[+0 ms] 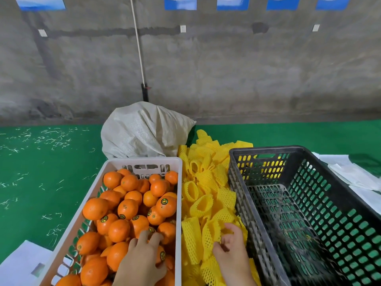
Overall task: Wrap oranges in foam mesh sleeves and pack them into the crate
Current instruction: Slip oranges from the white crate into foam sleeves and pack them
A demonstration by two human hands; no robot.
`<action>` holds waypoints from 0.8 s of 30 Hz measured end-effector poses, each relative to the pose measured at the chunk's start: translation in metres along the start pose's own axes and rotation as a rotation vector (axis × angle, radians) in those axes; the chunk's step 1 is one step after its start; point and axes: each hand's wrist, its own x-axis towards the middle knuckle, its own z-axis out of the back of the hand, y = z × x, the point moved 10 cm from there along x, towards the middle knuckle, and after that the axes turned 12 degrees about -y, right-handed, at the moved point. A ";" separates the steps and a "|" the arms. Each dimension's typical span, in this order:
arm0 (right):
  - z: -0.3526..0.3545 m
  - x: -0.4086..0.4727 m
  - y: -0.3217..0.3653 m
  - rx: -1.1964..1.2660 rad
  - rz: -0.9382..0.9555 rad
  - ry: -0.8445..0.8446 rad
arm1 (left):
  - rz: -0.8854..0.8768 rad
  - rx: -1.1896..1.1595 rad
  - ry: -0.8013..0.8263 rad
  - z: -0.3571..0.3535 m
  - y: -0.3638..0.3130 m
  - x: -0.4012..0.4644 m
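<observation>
While the left hand (142, 252) cups a firm, round orange (159, 254) from above, fingers curled on it, the right hand (231, 246) pinches a soft, springy foam sleeve (210, 234) just ahead of it — feather-light, likely best taken by its open rim.

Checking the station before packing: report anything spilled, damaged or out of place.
Pale shreds litter the green floor left of the white crate. Otherwise nothing stands out; the black crate holds no oranges.

Two bare hands and forearms enter from the bottom edge of the view. The left hand (142, 256) and the right hand (231, 244) wear no gloves, rings, watch or bracelets. No sleeve shows on either forearm up to the frame's edge. Fingernails appear short and unpainted.
</observation>
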 end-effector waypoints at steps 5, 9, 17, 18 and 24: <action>-0.004 -0.011 0.005 0.197 -0.218 -0.006 | 0.021 -0.035 -0.039 0.000 0.005 -0.009; -0.008 -0.020 0.025 0.204 -0.159 0.032 | 0.005 0.015 -0.024 -0.001 0.002 -0.011; 0.006 -0.020 0.064 0.129 0.208 -0.049 | 0.292 -0.977 -0.207 0.039 0.012 -0.019; 0.006 -0.019 0.067 0.112 0.239 -0.060 | 0.367 -1.159 -0.205 0.040 0.008 -0.022; 0.030 -0.006 0.089 0.071 0.343 -0.341 | 0.697 -1.881 0.034 0.032 -0.055 -0.026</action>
